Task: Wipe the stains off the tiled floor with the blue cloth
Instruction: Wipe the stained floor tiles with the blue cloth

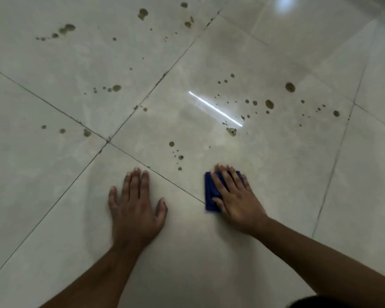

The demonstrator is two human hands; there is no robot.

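Blue cloth (211,192) lies flat on the tiled floor (276,174) under your right hand (233,196), fingers spread and pressing. Your left hand (136,210) is splayed on a bare tile. Wiping looks barely begun; push forward next onto the nearest stains (178,156).

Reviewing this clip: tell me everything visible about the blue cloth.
The blue cloth is a dark, deep blue fabric pad, apparently folded into a compact oblong. It lies flat on the pale tiled floor, just right of a grout line. The right hand presses on it with fingers straight and spread, covering most of it; only its left edge and a far corner show. It looks slightly blurred. The nearest stains lie just beyond it.
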